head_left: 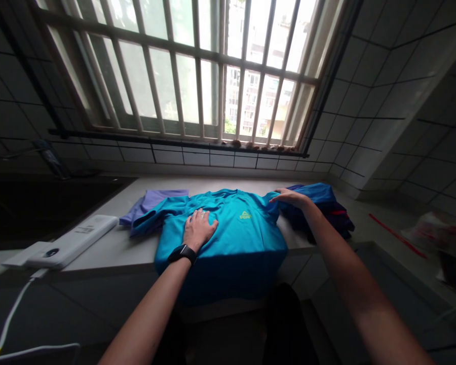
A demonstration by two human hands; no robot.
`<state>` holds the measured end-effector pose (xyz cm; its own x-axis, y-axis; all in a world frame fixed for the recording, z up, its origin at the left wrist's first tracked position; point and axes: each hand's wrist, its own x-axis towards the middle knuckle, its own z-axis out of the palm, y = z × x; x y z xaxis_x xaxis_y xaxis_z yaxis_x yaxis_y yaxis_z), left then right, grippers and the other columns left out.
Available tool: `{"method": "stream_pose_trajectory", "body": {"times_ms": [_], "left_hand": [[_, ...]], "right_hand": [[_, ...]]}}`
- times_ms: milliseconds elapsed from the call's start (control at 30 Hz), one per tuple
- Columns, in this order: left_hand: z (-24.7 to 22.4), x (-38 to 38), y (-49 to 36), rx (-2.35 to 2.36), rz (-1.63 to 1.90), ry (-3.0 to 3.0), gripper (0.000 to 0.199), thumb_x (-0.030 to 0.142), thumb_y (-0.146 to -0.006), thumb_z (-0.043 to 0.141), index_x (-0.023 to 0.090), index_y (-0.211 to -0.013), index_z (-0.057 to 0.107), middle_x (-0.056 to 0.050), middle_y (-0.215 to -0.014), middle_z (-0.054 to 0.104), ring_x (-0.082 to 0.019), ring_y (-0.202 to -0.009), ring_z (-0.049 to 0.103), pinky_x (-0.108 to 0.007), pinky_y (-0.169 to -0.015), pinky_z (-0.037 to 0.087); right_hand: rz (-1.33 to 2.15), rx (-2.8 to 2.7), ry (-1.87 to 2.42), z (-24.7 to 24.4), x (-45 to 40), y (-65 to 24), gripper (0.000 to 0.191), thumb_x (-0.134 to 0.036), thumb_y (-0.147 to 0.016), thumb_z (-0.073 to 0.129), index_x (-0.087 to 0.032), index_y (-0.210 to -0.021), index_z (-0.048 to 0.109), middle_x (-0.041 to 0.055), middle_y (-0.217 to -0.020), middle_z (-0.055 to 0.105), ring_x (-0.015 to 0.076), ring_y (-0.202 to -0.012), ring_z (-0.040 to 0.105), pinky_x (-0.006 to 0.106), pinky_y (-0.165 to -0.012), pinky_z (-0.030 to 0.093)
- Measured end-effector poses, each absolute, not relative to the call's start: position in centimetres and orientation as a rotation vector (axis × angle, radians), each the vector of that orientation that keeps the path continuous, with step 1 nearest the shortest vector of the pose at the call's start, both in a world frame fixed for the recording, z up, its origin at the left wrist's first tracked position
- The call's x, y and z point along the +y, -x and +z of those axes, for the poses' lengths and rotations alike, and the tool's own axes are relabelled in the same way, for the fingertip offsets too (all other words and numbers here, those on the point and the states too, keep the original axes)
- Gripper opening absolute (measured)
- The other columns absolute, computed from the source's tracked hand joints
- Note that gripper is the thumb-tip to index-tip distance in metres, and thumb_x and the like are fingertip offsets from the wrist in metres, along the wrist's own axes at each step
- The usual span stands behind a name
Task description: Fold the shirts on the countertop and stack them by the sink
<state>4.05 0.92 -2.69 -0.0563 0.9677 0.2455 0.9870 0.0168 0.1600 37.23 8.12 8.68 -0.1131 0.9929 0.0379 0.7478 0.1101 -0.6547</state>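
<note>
Palm pressure is flattening the teal T-shirt (231,238), which is lying spread on the white tabletop (137,248) with its hem hanging over the front edge. The left hand (198,229) is pressing open on the chest, fingers apart, clamping nothing. The right hand (289,197) is resting open at the far sleeve, its fingers extended, keeping the shoulder line taut. A lilac garment (155,200) is lying beyond, a dark blue garment (319,208) opposite.

The T-shirt (228,238) is bright turquoise with a small yellow-green chest logo (245,215). Beside it lie a lilac cloth (152,200) and a royal-blue garment (315,203) with dark red patches; the wall tiles (357,96) are white with dark grout lines.
</note>
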Motion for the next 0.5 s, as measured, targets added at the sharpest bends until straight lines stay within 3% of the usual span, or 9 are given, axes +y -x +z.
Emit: {"method": "stream_pose_trajectory", "body": {"times_ms": [67,200,367,500], "left_hand": [[-2.5,0.8,-4.1,-2.194,-0.438,2.119,0.06,0.045,-0.098,0.043,0.015,-0.147,0.057,-0.015,-0.16,0.048,-0.033,-0.15,0.04,-0.047,-0.122,0.033],[-2.4,0.7,-4.1,-2.209,-0.437,2.124,0.061,0.046,-0.098,0.042,0.014,-0.148,0.057,-0.015,-0.16,0.048,-0.033,-0.151,0.039,-0.047,-0.122,0.033],[-2.3,0.7,-4.1,-2.209,-0.462,2.118,0.06,0.046,-0.097,0.045,0.015,-0.147,0.058,-0.015,-0.159,0.049,-0.033,-0.15,0.04,-0.047,-0.122,0.034],[-2.0,0.5,-4.2,-2.212,-0.432,2.133,0.06,0.044,-0.098,0.044,0.014,-0.148,0.057,-0.016,-0.16,0.047,-0.033,-0.151,0.039,-0.048,-0.122,0.033]], "right_hand": [[0.801,-1.897,1.591,9.0,7.9,-37.8,0.049,-0.015,-0.075,0.071,-0.015,-0.124,0.068,0.0075,-0.112,0.075,0.0222,-0.1,0.069,0.028,-0.088,0.054],[0.663,-1.736,1.693,9.3,7.3,-38.5,0.052,-0.012,-0.079,0.062,-0.016,-0.13,0.063,0.0083,-0.119,0.071,0.0208,-0.104,0.066,0.028,-0.091,0.054],[1.085,-1.538,1.689,9.1,6.5,-38.6,0.053,-0.021,-0.083,0.071,-0.016,-0.134,0.058,0.0096,-0.106,0.072,0.0177,-0.081,0.067,0.027,-0.072,0.057],[1.023,-1.368,1.522,8.4,6.5,-37.9,0.07,-0.012,-0.081,0.069,-0.019,-0.146,0.045,0.0062,-0.1,0.072,0.0139,-0.077,0.067,0.022,-0.068,0.056]]}}
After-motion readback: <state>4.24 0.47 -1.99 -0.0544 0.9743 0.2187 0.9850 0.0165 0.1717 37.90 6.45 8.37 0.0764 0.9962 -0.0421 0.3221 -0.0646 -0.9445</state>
